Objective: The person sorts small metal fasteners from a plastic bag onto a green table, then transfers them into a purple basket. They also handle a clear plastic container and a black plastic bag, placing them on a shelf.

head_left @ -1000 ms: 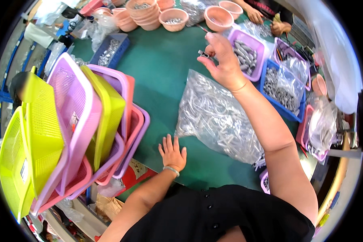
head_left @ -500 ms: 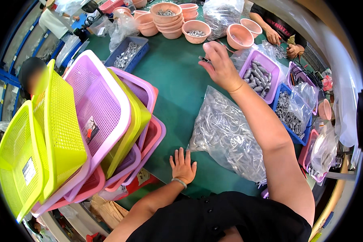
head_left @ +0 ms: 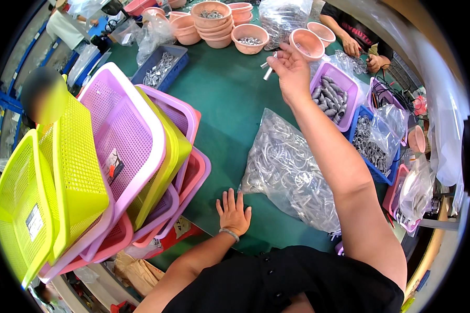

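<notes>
Just turned the small metal piece point(head_left: 268, 74), leaving more of it exposed; now pinching it in the right hand point(head_left: 292, 73), above the table point(head_left: 222, 125) near the purple bin point(head_left: 354, 103). Still resting the left hand point(head_left: 234, 218), spread flat, near the clear bag point(head_left: 292, 169).

**Wide View Down From the Wearer's Head**

The head camera, left one of a side-by-side pair, looks steeply down and forward, with the clear bag point(head_left: 292, 180) a little right of centre. The wearer's black top point(head_left: 282, 281) shows on the bag's near side, so the lens sits above the body and faces outward. The left hand point(head_left: 235, 218) appears at the bag's near left, the right hand point(head_left: 293, 75) beyond it. Baskets point(head_left: 128, 122) left of the bag loom large; bowls point(head_left: 214, 32) past it look smaller. Straight edges bend around it, fisheye-fashion.
</notes>
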Tool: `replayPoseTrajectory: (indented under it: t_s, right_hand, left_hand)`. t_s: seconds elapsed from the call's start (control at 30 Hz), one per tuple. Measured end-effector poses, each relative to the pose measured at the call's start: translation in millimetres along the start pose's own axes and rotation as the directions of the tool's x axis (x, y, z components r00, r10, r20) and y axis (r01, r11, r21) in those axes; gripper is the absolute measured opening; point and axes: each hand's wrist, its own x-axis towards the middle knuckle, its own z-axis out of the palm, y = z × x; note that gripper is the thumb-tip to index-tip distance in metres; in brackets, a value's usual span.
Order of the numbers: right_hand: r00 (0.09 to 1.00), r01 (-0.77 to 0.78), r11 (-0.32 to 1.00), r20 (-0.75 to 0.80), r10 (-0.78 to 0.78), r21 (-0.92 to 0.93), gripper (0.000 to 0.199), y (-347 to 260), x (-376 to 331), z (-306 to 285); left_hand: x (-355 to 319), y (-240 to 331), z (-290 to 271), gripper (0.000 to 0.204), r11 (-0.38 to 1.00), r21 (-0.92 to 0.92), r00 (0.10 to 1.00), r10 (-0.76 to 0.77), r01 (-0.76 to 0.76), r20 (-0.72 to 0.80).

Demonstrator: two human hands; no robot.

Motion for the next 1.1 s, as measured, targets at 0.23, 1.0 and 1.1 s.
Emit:
replayPoseTrajectory:
  t_s: [0.23, 1.0, 1.1]
  right_hand:
    - [0.905, -0.361, 0.843, -0.068, 0.420, 0.399, 0.021, 11.5, 1.8, 5.0]
    - [0.739, -0.519, 0.503, 0.066, 0.671, 0.692, 0.010, 67.9, 5.6, 5.0]
    - [0.748, -0.507, 0.519, 0.052, 0.661, 0.688, 0.011, 76.7, 2.8, -22.9]
  left_hand:
    - [0.1, -0.4, -0.5, 0.060, 1.000, -0.005, 1.000, -0.001, 0.001, 0.008]
    - [-8.0, -4.0, 2.2, 0.056, 1.000, 0.024, 0.997, -0.017, 0.019, -0.078]
    - [-7.0, -1.3, 0.6, 0.056, 1.000, 0.021, 0.998, -0.017, 0.018, -0.068]
